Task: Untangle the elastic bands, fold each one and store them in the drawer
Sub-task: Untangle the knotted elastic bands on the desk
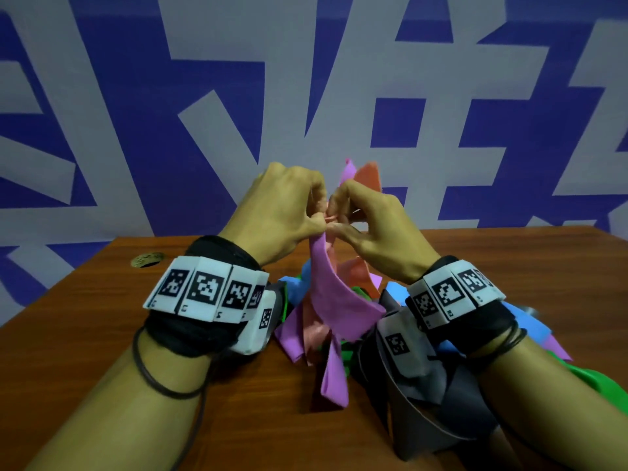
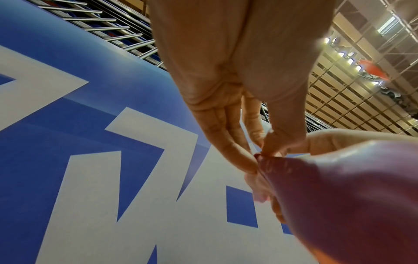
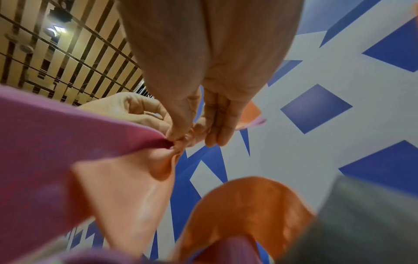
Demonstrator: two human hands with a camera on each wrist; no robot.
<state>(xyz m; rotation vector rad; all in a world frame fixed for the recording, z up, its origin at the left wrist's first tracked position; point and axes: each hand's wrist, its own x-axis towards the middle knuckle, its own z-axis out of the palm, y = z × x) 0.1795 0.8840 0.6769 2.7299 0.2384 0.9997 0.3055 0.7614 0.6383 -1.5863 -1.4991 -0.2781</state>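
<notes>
Both hands are raised above the table, meeting at a knot (image 1: 329, 218) where a purple band (image 1: 339, 294) and a pale pink band (image 3: 126, 187) are tied together. My left hand (image 1: 319, 222) pinches the purple band (image 2: 339, 196) right at the knot, thumb against fingertips (image 2: 251, 166). My right hand (image 1: 338, 223) pinches the pink strand at the knot (image 3: 178, 142) with thumb and forefinger. Both bands hang down into a tangled pile (image 1: 343, 338) on the table. An orange band (image 3: 244, 205) loops close below my right wrist. No drawer is in view.
The pile also holds blue (image 1: 530, 321), green (image 1: 591, 375) and grey (image 1: 452, 413) bands, spread under my right forearm. The wooden table (image 1: 102, 334) has a round cable hole (image 1: 146, 259) at the back left. A blue and white wall (image 1: 170, 113) stands behind.
</notes>
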